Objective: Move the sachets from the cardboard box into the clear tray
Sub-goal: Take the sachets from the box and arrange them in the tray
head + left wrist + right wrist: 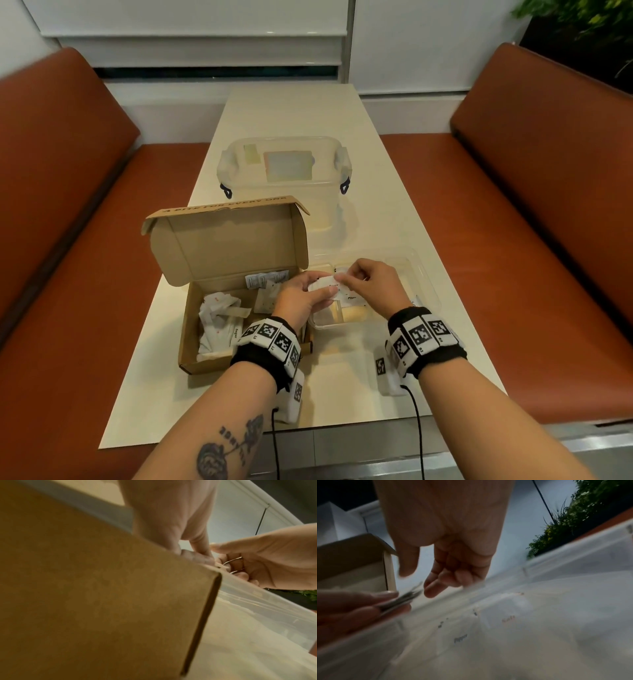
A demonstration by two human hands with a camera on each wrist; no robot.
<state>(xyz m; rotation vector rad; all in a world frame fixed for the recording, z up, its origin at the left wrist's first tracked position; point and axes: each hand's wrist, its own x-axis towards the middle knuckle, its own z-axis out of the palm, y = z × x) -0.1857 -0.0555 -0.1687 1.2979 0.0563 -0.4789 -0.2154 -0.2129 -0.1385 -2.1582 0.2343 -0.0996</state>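
The open cardboard box (191,359) sits at the left of the table with several white sachets (219,318) loose inside. The clear tray (428,284) stands against its right side. A Pepper sachet (460,638) and a Salt sachet (508,619) lie in the tray. My left hand (323,284) pinches a thin stack of sachets (406,597) over the tray's left rim. My right hand (344,279) meets it from the right. In the right wrist view the right hand's (419,582) thumb stands apart from its loosely curled fingers, and the sachet ends lie in that gap.
A lidded clear storage tub (284,168) stands behind the box, whose raised lid (233,240) leans toward it. Red-brown benches (68,205) flank the narrow cream table (342,394) on both sides. A green plant (582,20) is at the far right.
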